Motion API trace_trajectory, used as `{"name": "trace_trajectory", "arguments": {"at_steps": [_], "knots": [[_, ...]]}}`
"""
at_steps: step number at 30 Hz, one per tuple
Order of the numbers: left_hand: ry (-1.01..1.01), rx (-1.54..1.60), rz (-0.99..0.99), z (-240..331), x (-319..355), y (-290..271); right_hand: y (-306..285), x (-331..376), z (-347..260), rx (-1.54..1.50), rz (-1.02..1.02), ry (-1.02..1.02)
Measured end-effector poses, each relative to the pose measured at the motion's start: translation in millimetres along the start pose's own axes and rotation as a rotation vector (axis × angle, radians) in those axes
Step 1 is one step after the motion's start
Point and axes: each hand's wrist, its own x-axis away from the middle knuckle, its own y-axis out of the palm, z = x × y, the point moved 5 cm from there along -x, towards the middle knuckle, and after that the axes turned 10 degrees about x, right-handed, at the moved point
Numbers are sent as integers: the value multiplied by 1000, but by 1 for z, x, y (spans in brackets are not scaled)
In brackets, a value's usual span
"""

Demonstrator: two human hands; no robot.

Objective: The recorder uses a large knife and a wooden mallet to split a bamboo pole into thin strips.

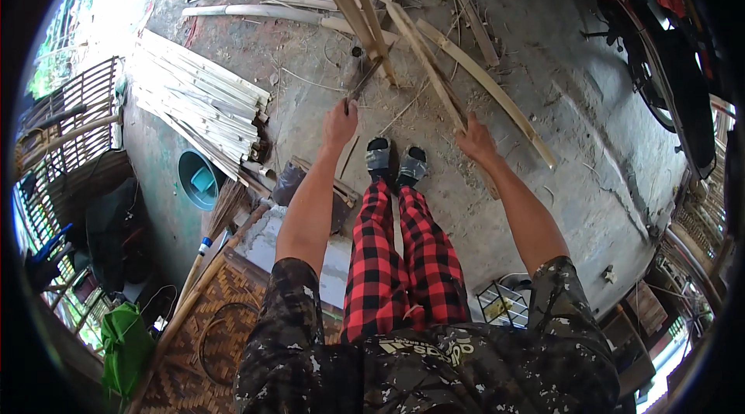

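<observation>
My left hand (340, 124) is closed around the handle of a long knife (363, 82), its dark blade angled up and to the right. The blade's far end meets the lower part of two bamboo poles (351, 6) that rise toward the top edge; whether it touches them I cannot tell. My right hand (476, 140) grips a split bamboo length (428, 63), which slants from the upper middle down past the hand. Just right of it, a curved bamboo strip (497, 92) lies on the concrete floor (578, 173).
Many pale bamboo slats (198, 96) are piled on the left. More bamboo poles (264, 12) lie at the back. A teal basin (199, 180) stands near the slats, and a woven bamboo surface (221, 325) is at lower left. A motorcycle (660, 65) is parked at right.
</observation>
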Motion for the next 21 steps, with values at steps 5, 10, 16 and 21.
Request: {"name": "trace_trajectory", "arguments": {"at_steps": [5,10,16,21], "knots": [[-48,-54,-25,2,-21,14,24,-14,36,38,18,137],[-131,-42,-3,10,-11,48,64,-15,78,169,92,231],[-322,217,-121,-10,9,90,85,-7,0,-131,255,-20],[-439,339,-276,-8,40,117,98,-3,-85,-905,-92,69]]}}
